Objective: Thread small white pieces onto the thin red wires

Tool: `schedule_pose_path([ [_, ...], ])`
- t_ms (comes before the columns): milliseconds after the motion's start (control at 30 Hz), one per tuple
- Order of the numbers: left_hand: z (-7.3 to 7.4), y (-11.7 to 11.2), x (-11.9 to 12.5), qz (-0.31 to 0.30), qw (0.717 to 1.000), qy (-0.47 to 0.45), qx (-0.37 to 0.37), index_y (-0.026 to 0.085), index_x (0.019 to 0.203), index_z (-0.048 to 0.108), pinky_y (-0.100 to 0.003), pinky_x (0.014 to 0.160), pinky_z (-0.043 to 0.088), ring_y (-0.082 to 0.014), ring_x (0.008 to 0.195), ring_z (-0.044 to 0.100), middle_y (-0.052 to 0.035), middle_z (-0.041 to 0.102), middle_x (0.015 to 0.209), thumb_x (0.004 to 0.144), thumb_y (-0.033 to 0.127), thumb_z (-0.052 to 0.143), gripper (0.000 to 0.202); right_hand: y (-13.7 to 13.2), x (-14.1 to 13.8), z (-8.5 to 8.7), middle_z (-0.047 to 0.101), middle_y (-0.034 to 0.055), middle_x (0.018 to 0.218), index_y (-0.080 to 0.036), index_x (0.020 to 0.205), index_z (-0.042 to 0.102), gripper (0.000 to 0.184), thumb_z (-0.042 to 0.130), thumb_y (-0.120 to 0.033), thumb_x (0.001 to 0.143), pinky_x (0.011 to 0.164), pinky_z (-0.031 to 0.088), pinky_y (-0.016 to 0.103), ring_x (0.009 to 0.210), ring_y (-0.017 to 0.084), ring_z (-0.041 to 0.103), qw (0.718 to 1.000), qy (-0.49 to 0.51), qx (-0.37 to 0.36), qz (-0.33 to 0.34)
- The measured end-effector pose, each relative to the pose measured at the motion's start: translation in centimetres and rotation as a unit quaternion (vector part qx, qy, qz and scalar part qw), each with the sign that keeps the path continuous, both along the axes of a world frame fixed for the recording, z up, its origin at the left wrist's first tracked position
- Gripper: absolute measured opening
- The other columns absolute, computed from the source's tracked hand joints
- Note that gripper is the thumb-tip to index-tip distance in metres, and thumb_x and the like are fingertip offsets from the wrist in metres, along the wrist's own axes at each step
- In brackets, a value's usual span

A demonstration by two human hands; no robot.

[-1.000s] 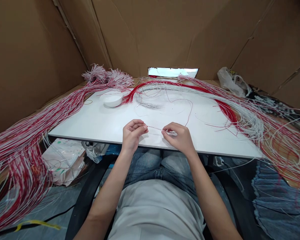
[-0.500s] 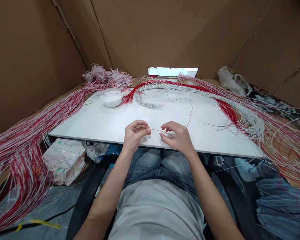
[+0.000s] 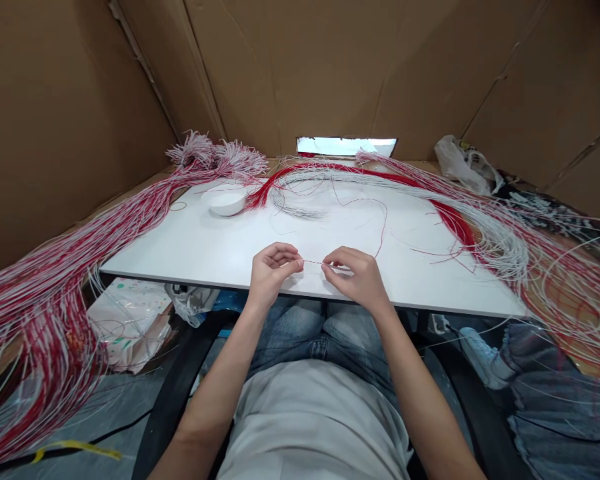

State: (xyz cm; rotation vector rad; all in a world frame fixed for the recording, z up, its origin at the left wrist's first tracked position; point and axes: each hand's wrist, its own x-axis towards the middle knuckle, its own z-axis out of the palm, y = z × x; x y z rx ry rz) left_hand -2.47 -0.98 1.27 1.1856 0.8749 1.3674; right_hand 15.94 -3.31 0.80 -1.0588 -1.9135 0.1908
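My left hand (image 3: 271, 272) and my right hand (image 3: 357, 275) rest at the near edge of the white table (image 3: 200, 243), fingers pinched. Between them stretches a short length of thin red and white wire (image 3: 313, 262). From my right hand a thin red wire (image 3: 383, 223) loops away across the table toward the back. Both hands are closed on the wire ends.
A big bundle of red and white wires (image 3: 80, 257) drapes off the table's left side. Another red and white bundle (image 3: 460, 223) curves along the back and off to the right. A small white bowl (image 3: 225, 201) sits at the back left. Cardboard walls (image 3: 330, 67) enclose the table. Another person's leg and shoe (image 3: 485, 350) show at the lower right.
My hands have come slightly closer together, shortening the stretch of wire between them. The other person's shoe at the lower right has shifted.
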Motion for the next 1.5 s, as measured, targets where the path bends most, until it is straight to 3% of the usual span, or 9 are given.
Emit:
schedule_pose_path([
  [100,0.0,-0.1,0.0,-0.003,1.000,0.011,0.008,0.015,0.074,0.066,-0.023,0.060,0.051,-0.0125,0.062,0.061,-0.0005,0.066,0.065,0.054,0.015,0.081,0.025,0.1,0.0,0.0,0.068,0.0023,0.081,-0.021,0.089,0.064,0.010,0.056,-0.023,0.085,0.067,0.047,0.026,0.072,0.014,0.062,1.000,-0.006,0.001,0.021],
  [367,-0.3,-0.1,-0.1,-0.003,0.999,0.019,0.035,0.015,0.077,0.066,-0.020,0.059,0.052,-0.0115,0.063,0.061,-0.0005,0.066,0.065,0.057,0.013,0.080,0.025,0.1,-0.1,-0.1,0.066,0.0020,0.074,-0.018,0.079,0.063,0.007,0.056,-0.018,0.081,0.065,0.047,0.025,0.069,0.014,0.061,1.000,-0.019,0.003,-0.002],
  [733,-0.7,-0.3,0.0,0.051,0.997,0.005,0.060,0.016,0.078,0.065,-0.021,0.059,0.052,-0.0115,0.063,0.061,0.0001,0.065,0.068,0.057,0.017,0.081,0.026,0.2,0.2,-0.5,0.068,0.0028,0.075,-0.019,0.080,0.064,0.009,0.056,-0.017,0.082,0.067,0.046,0.027,0.070,0.016,0.062,0.998,-0.052,0.021,-0.027],
  [1267,0.3,0.1,0.3,0.128,0.985,-0.110,-0.024,0.016,0.070,0.062,-0.022,0.059,0.052,-0.0089,0.057,0.059,0.0019,0.063,0.063,0.053,0.015,0.077,0.023,0.4,0.5,-0.8,0.070,0.0038,0.081,-0.020,0.084,0.066,0.010,0.056,-0.019,0.085,0.071,0.049,0.030,0.077,0.018,0.064,0.999,-0.026,0.013,-0.033],
  [1500,0.4,-0.1,0.4,0.111,0.989,-0.097,-0.018,0.015,0.070,0.062,-0.022,0.060,0.052,-0.0088,0.057,0.058,0.0023,0.063,0.064,0.053,0.016,0.078,0.023,0.4,0.3,-0.6,0.069,0.0038,0.083,-0.021,0.089,0.064,0.009,0.060,-0.022,0.082,0.072,0.049,0.031,0.079,0.019,0.063,0.998,-0.031,0.035,-0.036],
])
